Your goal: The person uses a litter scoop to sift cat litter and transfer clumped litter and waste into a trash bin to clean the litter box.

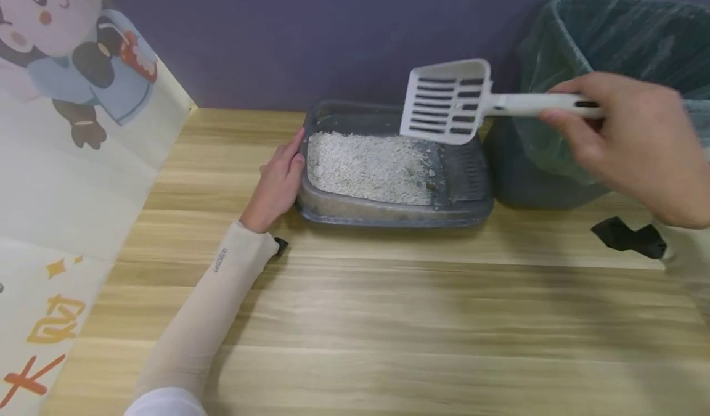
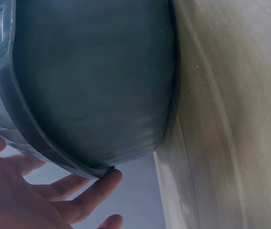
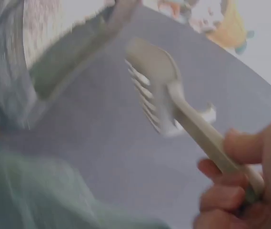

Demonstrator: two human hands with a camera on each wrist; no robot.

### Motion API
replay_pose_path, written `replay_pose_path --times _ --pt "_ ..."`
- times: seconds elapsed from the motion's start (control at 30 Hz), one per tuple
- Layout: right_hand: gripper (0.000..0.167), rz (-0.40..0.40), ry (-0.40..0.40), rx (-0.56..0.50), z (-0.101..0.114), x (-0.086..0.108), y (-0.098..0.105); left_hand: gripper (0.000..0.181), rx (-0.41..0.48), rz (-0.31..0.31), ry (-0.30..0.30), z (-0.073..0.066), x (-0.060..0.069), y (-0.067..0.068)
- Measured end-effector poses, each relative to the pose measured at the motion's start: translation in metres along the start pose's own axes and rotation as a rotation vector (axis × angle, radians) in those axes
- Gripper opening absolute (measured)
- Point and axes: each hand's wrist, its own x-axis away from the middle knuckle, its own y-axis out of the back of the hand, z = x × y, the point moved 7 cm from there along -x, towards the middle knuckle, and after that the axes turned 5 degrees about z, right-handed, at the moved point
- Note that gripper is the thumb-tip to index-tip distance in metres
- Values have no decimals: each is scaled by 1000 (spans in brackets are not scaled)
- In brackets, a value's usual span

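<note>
A grey litter tray point(image 1: 388, 209) holds pale granular litter point(image 1: 366, 163), with a dark clump near its right side. My left hand point(image 1: 275, 179) touches the tray's left rim; in the left wrist view its fingers point(image 2: 85, 200) are spread and fairly straight along the tray's edge. Curled fingers of my right hand point(image 1: 638, 138) grip the handle of a white slotted litter scoop point(image 1: 446, 101). The scoop head is raised over the tray's right back part and hides some of its rim. In the right wrist view the scoop point(image 3: 156, 81) looks blurred, and I see no litter on it.
A dark green bin point(image 1: 538, 182) lined with a clear plastic bag point(image 1: 546, 120) stands right of the tray, below my right hand. Behind both rises a purple-blue wall point(image 1: 305, 34). Wood-patterned flooring point(image 1: 388, 317) lies in front, and a cartoon-printed panel point(image 1: 66, 157) borders the left.
</note>
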Motion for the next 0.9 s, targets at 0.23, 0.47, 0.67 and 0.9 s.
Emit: replay_pose_path --times 0.23,0.47,0.67,0.9 --pt "25 368 217 -57 20 -26 -53 50 -4 -1 -7 -8 -2 -2" --pt "31 632 212 -100 18 -39 -95 49 -8 -7 -1 -9 -1 0" --pt "32 827 277 -212 35 -39 -134 49 4 -7 6 -7 -2 1" --pt "28 1022 283 -288 65 -40 -179 49 7 -9 19 -3 0 1"
